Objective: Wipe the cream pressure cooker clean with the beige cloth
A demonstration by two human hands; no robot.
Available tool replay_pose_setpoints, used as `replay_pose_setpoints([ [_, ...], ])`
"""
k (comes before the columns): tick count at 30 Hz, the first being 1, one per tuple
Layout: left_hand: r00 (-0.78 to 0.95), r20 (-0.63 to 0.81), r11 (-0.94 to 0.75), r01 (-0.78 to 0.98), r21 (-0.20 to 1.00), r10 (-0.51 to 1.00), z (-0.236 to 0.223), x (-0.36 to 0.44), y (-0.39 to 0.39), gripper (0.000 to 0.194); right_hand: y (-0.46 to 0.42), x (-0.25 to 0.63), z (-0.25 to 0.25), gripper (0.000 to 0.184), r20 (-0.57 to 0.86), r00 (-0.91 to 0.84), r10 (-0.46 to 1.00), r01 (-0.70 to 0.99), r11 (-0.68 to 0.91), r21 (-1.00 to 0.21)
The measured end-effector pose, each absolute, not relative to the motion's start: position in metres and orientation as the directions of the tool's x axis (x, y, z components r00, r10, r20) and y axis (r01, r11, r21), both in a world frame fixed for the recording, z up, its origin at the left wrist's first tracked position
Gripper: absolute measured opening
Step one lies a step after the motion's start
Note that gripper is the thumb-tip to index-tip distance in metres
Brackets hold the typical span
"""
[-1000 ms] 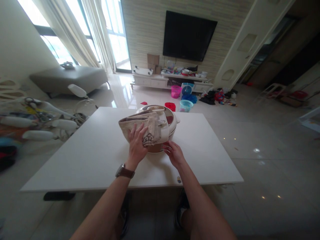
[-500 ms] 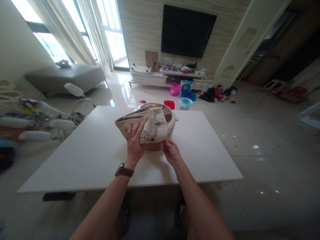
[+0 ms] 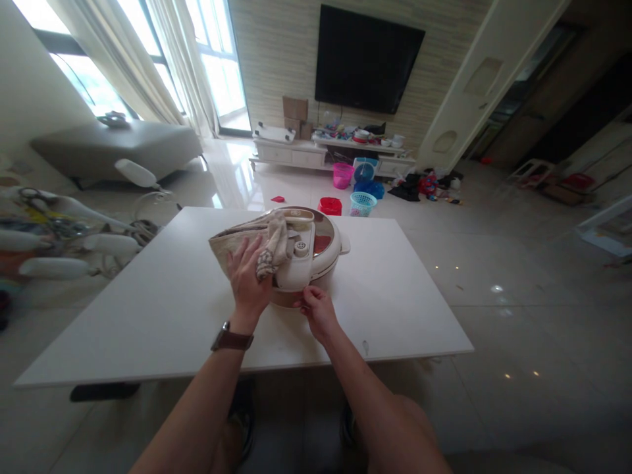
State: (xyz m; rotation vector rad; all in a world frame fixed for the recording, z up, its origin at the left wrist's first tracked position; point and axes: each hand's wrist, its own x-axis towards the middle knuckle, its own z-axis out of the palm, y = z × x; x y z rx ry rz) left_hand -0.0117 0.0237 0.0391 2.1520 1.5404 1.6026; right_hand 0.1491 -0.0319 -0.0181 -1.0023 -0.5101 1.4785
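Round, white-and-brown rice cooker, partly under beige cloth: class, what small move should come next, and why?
Perhaps the left hand should slide the beige patterned cloth off the round, white-and-brown rice cooker; that hand rests on the cloth partly covering the cooker.

Noted: beige cloth (image 3: 272, 236), brown figured pattern at corner; white-and-brown rice cooker (image 3: 295, 275), reddish patch on lid; plain white desk (image 3: 395, 289); dark brown watch strap (image 3: 237, 340); black television (image 3: 368, 59); pale blue basket (image 3: 363, 204).
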Motion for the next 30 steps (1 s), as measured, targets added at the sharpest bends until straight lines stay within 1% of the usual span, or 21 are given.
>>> replay_pose_setpoints([
  [6,0.009,0.767,-0.574,0.669,0.472,0.642,0.019,0.004,-0.005,0.058,-0.029,0.15,-0.019,0.052,-0.276,0.099,0.956,-0.584,-0.169,-0.794],
  [9,0.004,0.779,-0.568,0.686,0.454,0.627,0.011,0.004,-0.005,0.061,-0.028,0.152,-0.019,0.055,-0.268,0.09,0.959,-0.577,-0.169,-0.799],
  [11,0.023,0.774,-0.565,0.697,0.441,0.633,0.015,0.0,0.001,0.063,-0.028,0.152,-0.019,0.055,-0.261,0.08,0.962,-0.575,-0.17,-0.8],
  [13,0.037,0.751,-0.551,0.703,0.449,0.659,0.024,-0.005,0.009,0.062,-0.029,0.152,-0.02,0.055,-0.256,0.076,0.964,-0.577,-0.167,-0.799],
  [15,0.021,0.711,-0.512,0.709,0.485,0.703,0.036,-0.009,0.017,0.059,-0.03,0.151,-0.02,0.056,-0.249,0.077,0.965,-0.578,-0.161,-0.8],
  [18,-0.058,0.653,-0.435,0.701,0.565,0.755,0.048,-0.009,0.027,0.052,-0.031,0.151,-0.018,0.056,-0.243,0.071,0.967,-0.565,-0.162,-0.809],
  [22,-0.175,0.647,-0.405,0.652,0.641,0.742,0.048,-0.005,0.033,0.046,-0.032,0.152,-0.015,0.054,-0.243,0.058,0.968,-0.533,-0.176,-0.828],
  [25,-0.153,0.667,-0.448,0.63,0.634,0.729,0.044,-0.004,0.031,0.045,-0.032,0.153,-0.013,0.053,-0.236,0.063,0.97,-0.513,-0.172,-0.841],
  [28,-0.103,0.696,-0.497,0.627,0.6,0.711,0.037,-0.005,0.023,0.046,-0.031,0.153,-0.014,0.053,-0.231,0.067,0.971,-0.511,-0.166,-0.843],
  [30,-0.097,0.734,-0.538,0.618,0.574,0.672,0.027,-0.005,0.015,0.045,-0.031,0.153,-0.014,0.053,-0.231,0.073,0.97,-0.516,-0.161,-0.841],
])
